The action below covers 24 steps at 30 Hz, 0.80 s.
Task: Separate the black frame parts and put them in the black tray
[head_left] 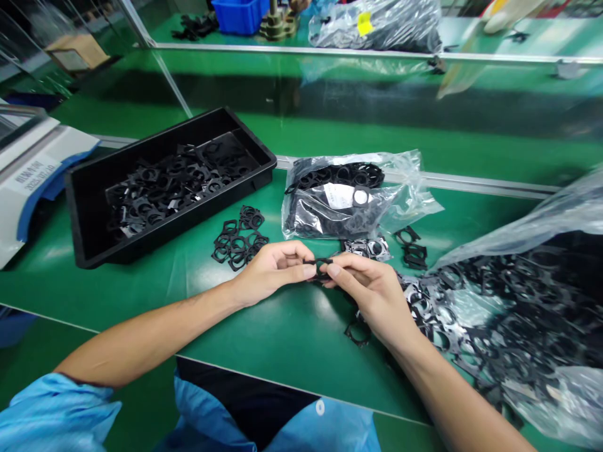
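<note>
The left hand (271,271) and right hand (372,292) are brought together; a black plastic ring part (319,266) is pinched between both sets of fingertips above the green table (282,326).

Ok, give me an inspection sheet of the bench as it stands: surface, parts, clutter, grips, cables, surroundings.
surface: green bench mat, glossy, bare just in front of the hands.
job's things: black ring part held above the mat; black tray partly filled with similar parts; loose pile lying beside the tray.
clutter: clear bag of parts with a white label; large open bag spilling parts at the right.
grips: left hand and right hand both pinch the black ring part at the fingertips.
cables: nothing seen.
surroundings: white machine at the left edge; blue bin and another bag on the far bench.
</note>
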### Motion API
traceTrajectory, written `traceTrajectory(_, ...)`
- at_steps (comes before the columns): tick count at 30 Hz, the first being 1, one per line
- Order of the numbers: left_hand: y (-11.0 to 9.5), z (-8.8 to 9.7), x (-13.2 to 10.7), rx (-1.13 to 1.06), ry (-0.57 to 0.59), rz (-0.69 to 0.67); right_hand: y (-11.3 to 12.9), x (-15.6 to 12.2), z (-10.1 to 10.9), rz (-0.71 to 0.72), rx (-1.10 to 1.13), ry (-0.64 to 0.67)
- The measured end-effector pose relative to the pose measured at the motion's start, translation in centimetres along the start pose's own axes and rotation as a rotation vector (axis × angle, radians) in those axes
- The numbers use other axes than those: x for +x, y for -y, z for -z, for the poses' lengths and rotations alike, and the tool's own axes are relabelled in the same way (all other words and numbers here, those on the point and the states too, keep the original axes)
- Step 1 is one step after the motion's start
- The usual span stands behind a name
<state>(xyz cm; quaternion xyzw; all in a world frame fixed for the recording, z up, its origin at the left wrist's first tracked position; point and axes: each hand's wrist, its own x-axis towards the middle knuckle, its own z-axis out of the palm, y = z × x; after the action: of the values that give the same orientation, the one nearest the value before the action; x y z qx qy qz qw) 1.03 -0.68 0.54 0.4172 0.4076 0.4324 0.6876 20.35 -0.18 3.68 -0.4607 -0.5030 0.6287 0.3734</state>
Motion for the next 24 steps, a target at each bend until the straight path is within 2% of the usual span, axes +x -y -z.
traceTrajectory(5, 0.12, 0.03, 0.15, -0.014, -0.028, 0.0, -0.35, 0.15, 0.11, -0.024, 0.033, -0.008)
traceTrajectory(11, 0.1, 0.18, 0.09, -0.035, 0.017, 0.012, -0.64, 0.19, 0.26, -0.067, 0.099, -0.005)
traceTrajectory(16, -0.2, 0.04, 0.09, -0.056, 0.002, -0.023, -0.72, 0.33, 0.42, -0.041, 0.085, -0.041)
traceTrajectory(24, -0.41, 0.0, -0.03, 0.073, -0.107, -0.052, -0.7, 0.1, 0.17, 0.041, -0.022, -0.044)
